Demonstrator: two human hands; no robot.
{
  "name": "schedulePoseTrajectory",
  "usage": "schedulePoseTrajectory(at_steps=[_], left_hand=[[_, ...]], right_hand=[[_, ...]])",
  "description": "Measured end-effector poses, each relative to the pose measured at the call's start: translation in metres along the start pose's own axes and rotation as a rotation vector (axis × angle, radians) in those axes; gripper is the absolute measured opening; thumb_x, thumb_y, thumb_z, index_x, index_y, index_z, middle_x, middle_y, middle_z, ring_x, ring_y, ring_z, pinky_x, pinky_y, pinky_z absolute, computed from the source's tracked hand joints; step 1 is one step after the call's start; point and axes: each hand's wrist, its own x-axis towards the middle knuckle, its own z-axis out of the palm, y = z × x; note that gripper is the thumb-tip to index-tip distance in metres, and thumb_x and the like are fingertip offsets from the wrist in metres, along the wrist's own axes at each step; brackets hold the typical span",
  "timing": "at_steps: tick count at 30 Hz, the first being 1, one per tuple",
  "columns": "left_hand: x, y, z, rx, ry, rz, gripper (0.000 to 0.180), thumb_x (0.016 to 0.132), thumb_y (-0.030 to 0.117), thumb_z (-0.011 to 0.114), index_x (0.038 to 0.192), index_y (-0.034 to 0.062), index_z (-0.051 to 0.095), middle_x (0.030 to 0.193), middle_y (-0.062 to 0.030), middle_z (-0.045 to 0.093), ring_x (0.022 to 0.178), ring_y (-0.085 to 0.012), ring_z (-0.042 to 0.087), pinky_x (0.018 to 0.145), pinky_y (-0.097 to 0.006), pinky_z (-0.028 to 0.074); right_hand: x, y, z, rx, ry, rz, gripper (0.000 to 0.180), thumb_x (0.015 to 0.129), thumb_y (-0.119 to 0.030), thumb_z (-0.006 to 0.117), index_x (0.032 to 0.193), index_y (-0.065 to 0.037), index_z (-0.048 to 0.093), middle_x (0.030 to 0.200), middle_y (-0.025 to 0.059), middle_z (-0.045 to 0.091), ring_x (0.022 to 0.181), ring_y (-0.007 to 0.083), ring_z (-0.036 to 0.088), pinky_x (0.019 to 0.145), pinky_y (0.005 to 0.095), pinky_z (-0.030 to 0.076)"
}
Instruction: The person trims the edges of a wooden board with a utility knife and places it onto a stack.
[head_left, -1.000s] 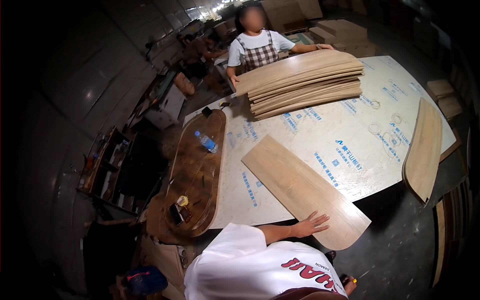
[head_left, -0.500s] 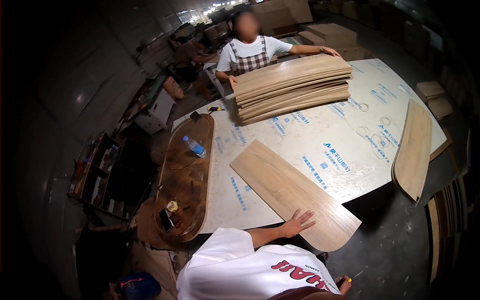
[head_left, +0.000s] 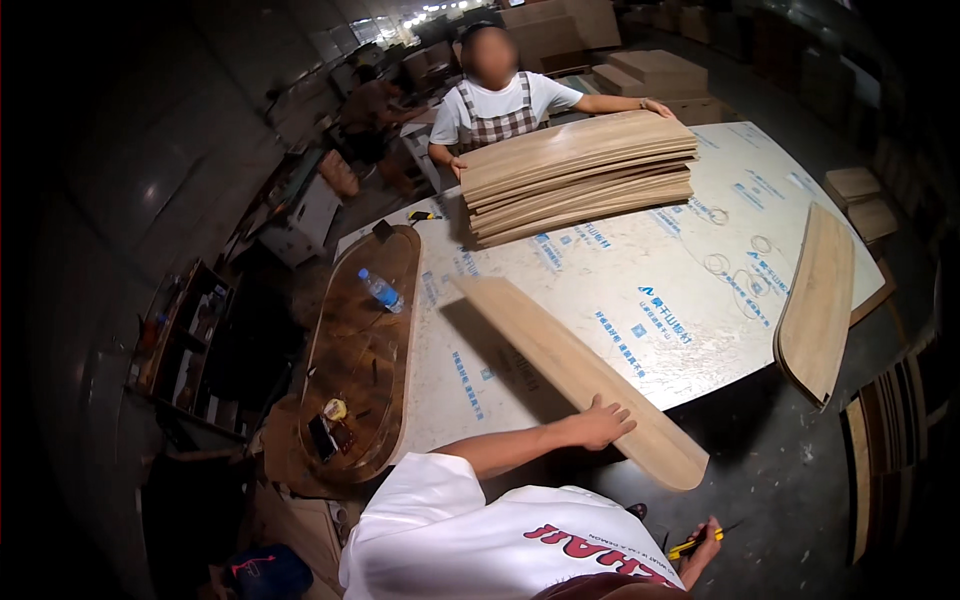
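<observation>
A long pale wooden plank [head_left: 560,365] with rounded ends lies slantwise over the near edge of a big white-covered table [head_left: 640,300]. It is tilted up off the surface and throws a shadow to its left. My left hand [head_left: 603,424] grips its near edge, close to the end that overhangs the table. My right hand [head_left: 702,545] is low at my side, closed around a small yellow and black tool [head_left: 690,546]. Across the table a person in a checked apron [head_left: 495,105] rests both hands on a stack of curved wooden boards [head_left: 580,175].
Another rounded plank [head_left: 815,300] hangs over the table's right edge. At the left lies a dark brown oval board [head_left: 360,350] carrying a water bottle [head_left: 380,290], a phone [head_left: 325,436] and a small roll. Shelves stand far left, more wood stacks behind and right.
The plank lay flat on the table before. Now my left hand has tipped it up on its edge, so it looks narrower and casts a shadow.
</observation>
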Motion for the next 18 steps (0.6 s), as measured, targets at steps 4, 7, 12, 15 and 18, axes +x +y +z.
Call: schedulePoseTrajectory(at_steps=[4, 7, 12, 15, 18], left_hand=[[0.019, -0.009, -0.053, -0.068, 0.142, 0.150, 0.037, 0.075, 0.003, 0.057, 0.111, 0.0069, 0.065, 0.091, -0.0169, 0.068, 0.090, -0.0381, 0.065, 0.075, -0.048, 0.050], [0.041, -0.024, -0.065, -0.193, 0.315, 0.240, 0.031, 0.069, 0.007, 0.059, 0.096, 0.0112, 0.073, 0.083, -0.0177, 0.069, 0.081, -0.0386, 0.065, 0.068, -0.047, 0.051], [0.055, 0.011, -0.089, -0.255, 0.512, 0.355, 0.021, 0.073, 0.023, 0.070, 0.081, 0.0041, 0.065, 0.075, -0.0182, 0.065, 0.077, -0.0405, 0.063, 0.065, -0.049, 0.048], [0.068, 0.039, -0.082, -0.255, 0.540, 0.473, 0.019, 0.079, 0.023, 0.067, 0.086, 0.0062, 0.064, 0.076, -0.0152, 0.065, 0.076, -0.0375, 0.064, 0.064, -0.048, 0.049], [0.082, 0.058, -0.066, -0.279, 0.691, 0.650, 0.015, 0.084, 0.022, 0.063, 0.084, 0.0076, 0.064, 0.078, -0.0107, 0.063, 0.076, -0.0324, 0.064, 0.063, -0.045, 0.050]], right_hand=[[-0.044, -0.084, 0.085, -0.082, -0.006, -0.235, 0.033, 0.095, -0.022, 0.061, 0.123, -0.004, 0.060, 0.077, 0.0024, 0.057, 0.058, 0.0082, 0.047, 0.051, 0.0222, 0.039], [-0.055, -0.106, 0.120, -0.283, -0.094, -0.446, 0.039, 0.094, -0.021, 0.062, 0.129, -0.005, 0.057, 0.095, 0.0036, 0.061, 0.061, 0.0071, 0.045, 0.053, 0.0209, 0.038], [-0.044, -0.104, 0.154, -0.409, -0.209, -0.619, 0.041, 0.094, -0.018, 0.063, 0.131, -0.003, 0.056, 0.130, 0.0051, 0.053, 0.083, 0.0109, 0.053, 0.061, 0.0198, 0.043], [-0.043, -0.106, 0.175, -0.410, -0.220, -0.659, 0.036, 0.094, -0.018, 0.064, 0.126, -0.002, 0.059, 0.120, 0.0049, 0.058, 0.080, 0.0104, 0.053, 0.061, 0.0205, 0.043], [-0.043, -0.107, 0.185, -0.366, -0.246, -0.598, 0.029, 0.093, -0.020, 0.065, 0.114, 0.000, 0.063, 0.101, 0.0020, 0.062, 0.070, 0.0075, 0.050, 0.060, 0.0208, 0.041]])
